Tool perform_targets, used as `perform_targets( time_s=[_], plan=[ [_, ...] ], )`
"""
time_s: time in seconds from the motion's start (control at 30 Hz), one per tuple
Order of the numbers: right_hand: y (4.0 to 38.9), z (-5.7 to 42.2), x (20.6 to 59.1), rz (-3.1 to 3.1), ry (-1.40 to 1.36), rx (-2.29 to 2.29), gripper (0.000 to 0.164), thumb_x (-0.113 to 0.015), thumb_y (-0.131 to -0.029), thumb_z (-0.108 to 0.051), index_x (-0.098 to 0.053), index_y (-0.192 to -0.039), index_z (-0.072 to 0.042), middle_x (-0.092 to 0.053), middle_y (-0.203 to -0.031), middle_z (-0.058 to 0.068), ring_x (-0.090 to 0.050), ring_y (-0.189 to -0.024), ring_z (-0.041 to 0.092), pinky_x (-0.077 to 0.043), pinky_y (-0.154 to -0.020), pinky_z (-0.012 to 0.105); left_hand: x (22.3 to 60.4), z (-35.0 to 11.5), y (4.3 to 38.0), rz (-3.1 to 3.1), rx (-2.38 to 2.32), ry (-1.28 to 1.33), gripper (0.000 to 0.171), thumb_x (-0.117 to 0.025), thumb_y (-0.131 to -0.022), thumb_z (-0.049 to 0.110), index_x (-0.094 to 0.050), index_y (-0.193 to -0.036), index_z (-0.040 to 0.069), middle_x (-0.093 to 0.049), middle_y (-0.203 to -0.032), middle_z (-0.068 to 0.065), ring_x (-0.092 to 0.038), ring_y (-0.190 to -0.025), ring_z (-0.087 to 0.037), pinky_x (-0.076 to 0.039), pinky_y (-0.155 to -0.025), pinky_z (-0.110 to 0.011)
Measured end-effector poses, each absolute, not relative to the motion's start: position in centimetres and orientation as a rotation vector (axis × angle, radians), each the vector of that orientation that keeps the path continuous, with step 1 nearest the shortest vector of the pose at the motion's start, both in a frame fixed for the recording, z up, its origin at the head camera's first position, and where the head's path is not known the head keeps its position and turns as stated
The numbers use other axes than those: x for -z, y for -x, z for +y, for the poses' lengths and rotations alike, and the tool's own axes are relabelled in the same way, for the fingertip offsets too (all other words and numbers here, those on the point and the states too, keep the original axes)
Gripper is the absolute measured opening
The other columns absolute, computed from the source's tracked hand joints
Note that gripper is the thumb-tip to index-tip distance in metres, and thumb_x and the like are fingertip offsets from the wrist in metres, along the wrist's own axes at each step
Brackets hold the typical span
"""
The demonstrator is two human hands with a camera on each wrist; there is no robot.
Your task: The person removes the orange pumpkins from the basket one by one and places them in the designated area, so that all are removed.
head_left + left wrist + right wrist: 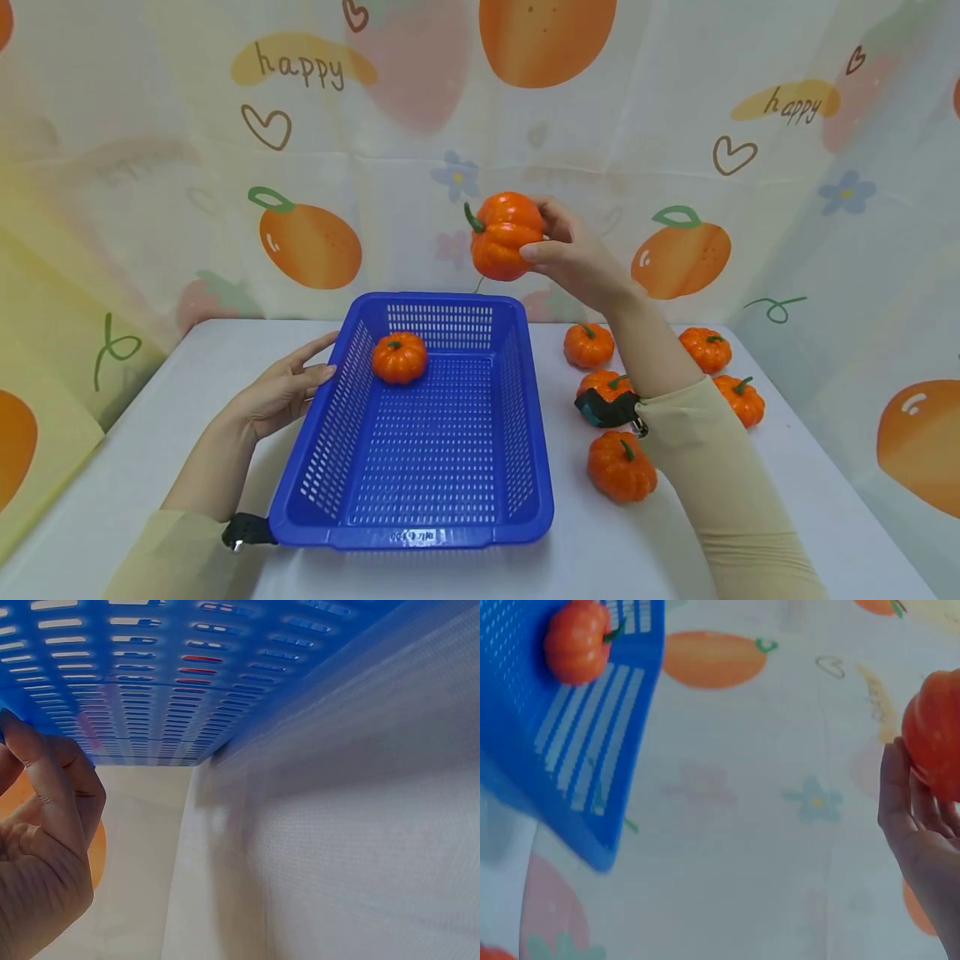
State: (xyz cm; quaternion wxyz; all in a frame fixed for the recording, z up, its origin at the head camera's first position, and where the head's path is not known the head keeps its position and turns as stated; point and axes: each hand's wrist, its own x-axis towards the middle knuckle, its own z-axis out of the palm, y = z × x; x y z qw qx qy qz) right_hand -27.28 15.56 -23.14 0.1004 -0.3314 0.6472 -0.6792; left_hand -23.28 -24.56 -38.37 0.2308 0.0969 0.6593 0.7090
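Note:
My right hand (566,246) grips an orange toy pumpkin (504,237) from its right side, thumb in front. The pumpkin is raised above the far right corner of a blue plastic basket (534,433), its green stem pointing left. In the right wrist view, the fingers of the right hand (922,817) curve beneath the held pumpkin (937,731). At the basket's left rim, my left hand (281,392) holds the edge with the thumb on the rim. The left wrist view shows bent fingers (49,780) by the slotted wall. Another pumpkin (400,358) sits inside, in the far left part.
Several more pumpkins lie on the white table (570,550) right of the basket, such as a near one (622,467) and a far one (588,346). The right forearm (652,342) passes above them. A fruit-patterned cloth (405,208) hangs behind the table.

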Motion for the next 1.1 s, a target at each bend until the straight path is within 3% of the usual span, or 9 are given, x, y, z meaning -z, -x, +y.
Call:
perform_targets(
  time_s=[0.37,0.6,0.83,1.1],
  plan=[
    [26.2,21.6,23.0,1.767,1.091,2.091,0.061,-0.041,-0.084,0.011,-0.04,-0.141,-0.012,-0.053,-0.128,0.001,-0.055,-0.113,0.013,-0.055,-0.096,0.021,38.4,-24.4,23.2,1.839,-1.933,-0.277,0.074,-0.047,-0.104,0.014,0.001,-0.16,0.015,-0.073,-0.11,0.004,-0.075,-0.09,-0.011,-0.062,-0.077,-0.025],
    [25.9,25.3,23.4,1.807,1.175,2.064,0.066,-0.04,-0.08,0.013,-0.042,-0.141,-0.011,-0.057,-0.128,0.0,-0.058,-0.109,0.012,-0.055,-0.094,0.021,38.5,-24.4,23.2,1.838,-1.938,-0.279,0.074,-0.047,-0.104,0.014,0.002,-0.16,0.015,-0.073,-0.11,0.004,-0.075,-0.088,-0.011,-0.062,-0.076,-0.025],
    [25.9,29.0,24.9,1.781,1.283,1.967,0.071,-0.042,-0.079,0.021,-0.04,-0.144,-0.006,-0.051,-0.141,0.005,-0.057,-0.119,0.016,-0.056,-0.097,0.024,38.4,-24.2,23.3,1.872,-1.918,-0.253,0.074,-0.048,-0.104,0.017,0.0,-0.16,0.016,-0.073,-0.11,0.005,-0.074,-0.088,-0.01,-0.061,-0.077,-0.024],
    [25.9,32.6,27.6,1.843,1.255,1.783,0.083,-0.044,-0.073,0.025,-0.023,-0.151,0.004,-0.051,-0.141,0.005,-0.058,-0.12,0.016,-0.056,-0.097,0.026,38.4,-24.3,23.3,1.881,-1.914,-0.244,0.073,-0.048,-0.104,0.017,-0.001,-0.16,0.017,-0.073,-0.109,0.006,-0.074,-0.088,-0.01,-0.061,-0.077,-0.024]
  ],
)
